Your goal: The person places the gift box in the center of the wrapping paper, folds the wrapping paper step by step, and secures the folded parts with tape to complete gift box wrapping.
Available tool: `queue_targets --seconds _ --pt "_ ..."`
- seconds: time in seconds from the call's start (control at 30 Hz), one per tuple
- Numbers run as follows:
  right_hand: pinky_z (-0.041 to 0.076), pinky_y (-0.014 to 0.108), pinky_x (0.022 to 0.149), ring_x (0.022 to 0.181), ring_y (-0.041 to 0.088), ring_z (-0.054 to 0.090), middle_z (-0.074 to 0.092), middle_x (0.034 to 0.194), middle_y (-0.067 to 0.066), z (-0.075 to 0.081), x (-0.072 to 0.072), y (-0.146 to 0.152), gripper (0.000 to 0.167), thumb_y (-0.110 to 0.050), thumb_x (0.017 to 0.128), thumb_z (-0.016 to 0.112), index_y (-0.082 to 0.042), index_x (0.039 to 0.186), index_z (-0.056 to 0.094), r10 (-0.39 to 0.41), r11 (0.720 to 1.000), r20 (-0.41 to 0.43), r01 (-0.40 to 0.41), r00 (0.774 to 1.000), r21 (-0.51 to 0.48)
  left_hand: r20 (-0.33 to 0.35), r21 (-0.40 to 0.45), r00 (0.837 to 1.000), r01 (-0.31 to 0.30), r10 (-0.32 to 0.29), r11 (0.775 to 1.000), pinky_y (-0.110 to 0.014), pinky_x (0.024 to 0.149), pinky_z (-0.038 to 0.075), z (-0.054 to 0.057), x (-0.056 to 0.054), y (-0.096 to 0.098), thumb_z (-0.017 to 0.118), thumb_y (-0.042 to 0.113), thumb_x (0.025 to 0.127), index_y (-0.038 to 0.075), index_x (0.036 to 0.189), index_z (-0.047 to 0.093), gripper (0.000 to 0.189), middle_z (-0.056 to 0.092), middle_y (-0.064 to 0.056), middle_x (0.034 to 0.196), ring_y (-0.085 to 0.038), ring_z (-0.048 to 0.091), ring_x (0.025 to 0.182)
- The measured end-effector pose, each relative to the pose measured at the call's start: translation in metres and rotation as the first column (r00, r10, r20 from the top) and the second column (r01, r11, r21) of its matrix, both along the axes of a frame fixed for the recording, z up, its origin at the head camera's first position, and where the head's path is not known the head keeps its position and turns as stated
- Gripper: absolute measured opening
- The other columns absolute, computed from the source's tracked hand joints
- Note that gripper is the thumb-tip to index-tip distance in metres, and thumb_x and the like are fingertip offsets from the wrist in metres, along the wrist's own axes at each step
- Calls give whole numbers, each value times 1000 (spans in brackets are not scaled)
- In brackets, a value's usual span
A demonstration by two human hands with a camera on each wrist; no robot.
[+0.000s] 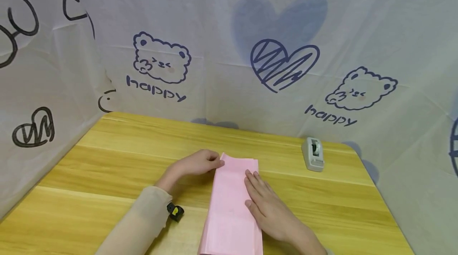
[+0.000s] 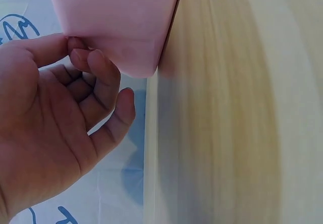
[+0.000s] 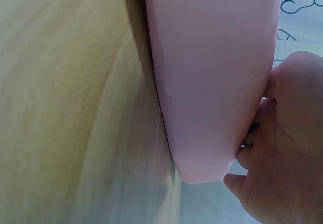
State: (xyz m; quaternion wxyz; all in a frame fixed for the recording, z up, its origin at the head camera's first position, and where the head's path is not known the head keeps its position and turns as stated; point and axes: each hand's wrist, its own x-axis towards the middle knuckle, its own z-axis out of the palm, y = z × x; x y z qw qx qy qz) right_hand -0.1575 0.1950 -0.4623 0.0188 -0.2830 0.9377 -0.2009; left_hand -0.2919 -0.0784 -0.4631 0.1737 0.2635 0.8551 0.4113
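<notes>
Pink paper package is lying nearest the head camera, stretching lengthwise along the bench between both hands. The left hand is pinching its far left corner between thumb and forefinger, while the right hand is resting along its right edge, fingers straight and close together, thumb standing apart, gripping nothing. A tape dispenser is standing well apart, off to the right. Judging by this hold, working well probably means pinching lightly, so that the paper is not creasing or tearing, and pressing evenly with the right hand, so that the edge is lying flat.

From the left wrist, thumb and forefinger tips are meeting at the package's edge, leaving no visible gap; the other fingers are curling loosely alongside, holding nothing.

From the right wrist, the fingers are meeting the package's edge with some tips hiding behind it, so how hard they are pressing cannot be told. Broad contact would likely be serving better than poking with the tips alone.
</notes>
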Motion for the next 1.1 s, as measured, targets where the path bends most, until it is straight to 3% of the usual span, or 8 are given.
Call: queue_targets --seconds 0.2,0.53,0.7,0.93,1.1 --pt "17 56 127 160 29 9 14 174 8 1 1 -1 59 -32 114 39 0 162 27 -5 1000 8 5 1000 -4 27 14 999 -25 25 1000 -29 59 41 -1 0 1 53 33 110 5 84 62 39 53 -4 71 -14 47 62" --pt "18 57 126 160 30 10 16 173 9 0 2 0 59 -31 114 40 0 162 27 -6 1000 6 6 1000 -12 -24 55 991 -130 132 990 -29 60 38 -3 0 7 49 26 111 3 86 60 36 50 -2 71 -16 44 63" --pt "18 57 126 160 30 10 16 173 8 1 2 0 59 -32 114 39 0 162 27 -6 1000 -3 6 1000 -2 -48 33 974 -220 222 975 -31 60 41 -2 1 10 49 34 111 10 89 62 35 55 -4 75 -17 48 66" --pt "18 56 127 160 30 10 15 173 8 2 1 -1 59 -32 114 40 -1 162 28 -8 1000 -1 8 1000 13 -110 34 959 -259 261 965 -29 58 40 -2 0 13 49 25 110 9 88 60 30 55 -4 73 -16 46 63" --pt "18 56 127 160 29 9 15 173 8 3 1 -1 59 -32 113 39 -1 162 28 -7 1000 -4 7 1000 16 -103 -8 938 -333 330 943 -30 53 39 -1 2 14 54 41 108 12 85 62 38 56 -3 71 -16 47 60"
